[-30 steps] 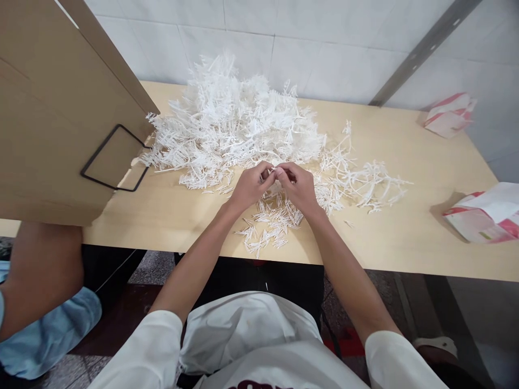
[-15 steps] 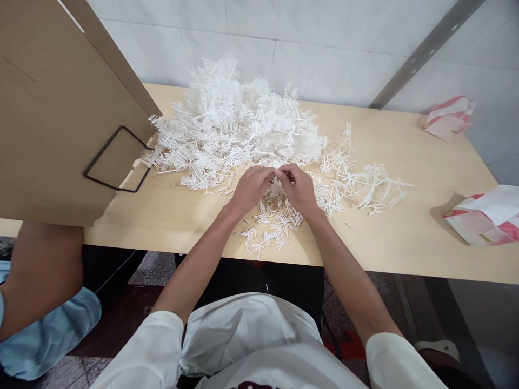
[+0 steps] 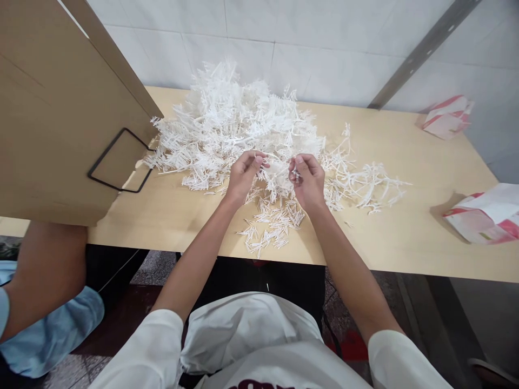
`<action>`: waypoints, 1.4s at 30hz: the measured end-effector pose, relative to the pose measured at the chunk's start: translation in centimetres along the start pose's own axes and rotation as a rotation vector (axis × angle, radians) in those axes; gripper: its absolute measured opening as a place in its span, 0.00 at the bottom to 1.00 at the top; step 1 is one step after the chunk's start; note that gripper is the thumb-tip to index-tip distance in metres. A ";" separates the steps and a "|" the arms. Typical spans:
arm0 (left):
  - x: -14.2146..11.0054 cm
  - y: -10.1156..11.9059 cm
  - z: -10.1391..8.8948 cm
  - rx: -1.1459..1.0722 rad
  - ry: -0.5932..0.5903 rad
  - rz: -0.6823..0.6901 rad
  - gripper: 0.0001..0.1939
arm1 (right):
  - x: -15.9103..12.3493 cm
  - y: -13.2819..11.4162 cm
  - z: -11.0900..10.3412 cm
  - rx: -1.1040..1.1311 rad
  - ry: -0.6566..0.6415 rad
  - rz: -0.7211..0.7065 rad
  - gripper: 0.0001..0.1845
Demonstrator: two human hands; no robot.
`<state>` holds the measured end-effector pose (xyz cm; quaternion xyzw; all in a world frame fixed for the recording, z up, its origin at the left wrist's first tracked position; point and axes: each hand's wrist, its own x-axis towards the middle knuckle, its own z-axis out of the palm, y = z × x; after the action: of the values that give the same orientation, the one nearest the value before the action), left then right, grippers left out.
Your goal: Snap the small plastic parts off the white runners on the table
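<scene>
White branched pieces [image 3: 243, 119] lie heaped toward the back of the table [image 3: 405, 243], near the tiled wall [image 3: 324, 59], which seems to leave the front edge free for close handwork. The left hand [image 3: 242, 175] has its thumb and forefinger nearly closed, apparently pinching a thin white strand [image 3: 261, 156]; so light a grip probably suits something this slender. The right hand [image 3: 310, 181], a little apart from it, is half curled, with small white bits [image 3: 297, 174] showing between thumb and fingers, perhaps gathered there so that the fingertips stay usable. Both hands hover over the near edge of the heap, likely to keep the reach short. Below them, loose white sticks [image 3: 279, 216] are scattered toward the person, as though this spot catches whatever comes away. A sparser tangle [image 3: 375, 183] sits to the right, seemingly kept from the main heap. On the left, a large cardboard panel [image 3: 60, 135] stands with a black wire loop [image 3: 107, 162] by its lower edge, bounding the workspace on that side
</scene>
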<state>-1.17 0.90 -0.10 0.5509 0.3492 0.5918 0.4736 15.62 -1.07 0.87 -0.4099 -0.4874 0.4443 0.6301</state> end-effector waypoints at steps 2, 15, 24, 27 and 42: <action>0.1 -0.3 -0.1 -0.036 0.015 -0.012 0.15 | 0.5 0.3 -0.6 -0.030 0.090 -0.044 0.13; -0.2 0.1 0.2 0.045 -0.093 -0.006 0.17 | -0.9 0.0 0.2 -0.802 -0.190 -0.550 0.15; -0.2 0.8 0.1 0.108 -0.176 0.023 0.18 | -1.1 -0.3 -0.1 -0.723 -0.056 -0.442 0.14; -0.4 0.8 0.1 0.202 -0.208 0.066 0.19 | -1.4 -0.2 0.4 -0.612 -0.123 -0.326 0.13; -0.6 -0.1 0.8 0.296 -0.193 0.033 0.13 | -1.8 0.0 1.2 -0.641 0.078 -0.349 0.05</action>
<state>-0.39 0.31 -0.23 0.6745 0.3764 0.4859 0.4089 14.18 -2.65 0.64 -0.5140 -0.6400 0.1388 0.5539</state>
